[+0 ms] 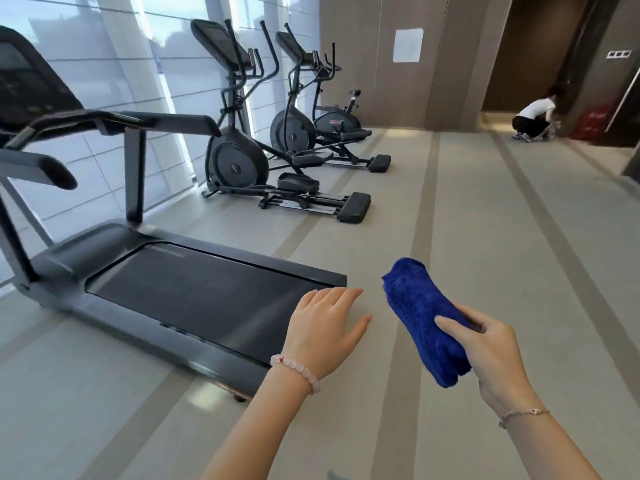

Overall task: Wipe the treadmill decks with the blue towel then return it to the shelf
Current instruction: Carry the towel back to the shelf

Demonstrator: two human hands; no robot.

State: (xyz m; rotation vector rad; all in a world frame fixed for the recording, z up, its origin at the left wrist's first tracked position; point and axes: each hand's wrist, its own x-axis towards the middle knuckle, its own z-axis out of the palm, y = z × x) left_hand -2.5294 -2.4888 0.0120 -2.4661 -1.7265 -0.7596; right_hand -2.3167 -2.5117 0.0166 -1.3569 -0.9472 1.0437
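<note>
1. Blue towel, folded, sits in the right grip, fingers and thumb curled round it, above the floor beside the treadmill.
2. Left grip hovers empty, fingers straight.
3. Striped beige floor by windows: one treadmill, two ellipticals, one bike.

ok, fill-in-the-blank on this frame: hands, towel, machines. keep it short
1. The right hand grips a bunched towel whose colour is ____.
2. The left hand, fingers straight, holds ____.
3. The bracelet on the left wrist is a string of pale pink ____.
4. Beyond the treadmill, ____ elliptical trainers stand along the window.

Missing words: blue; nothing; beads; two.
</note>
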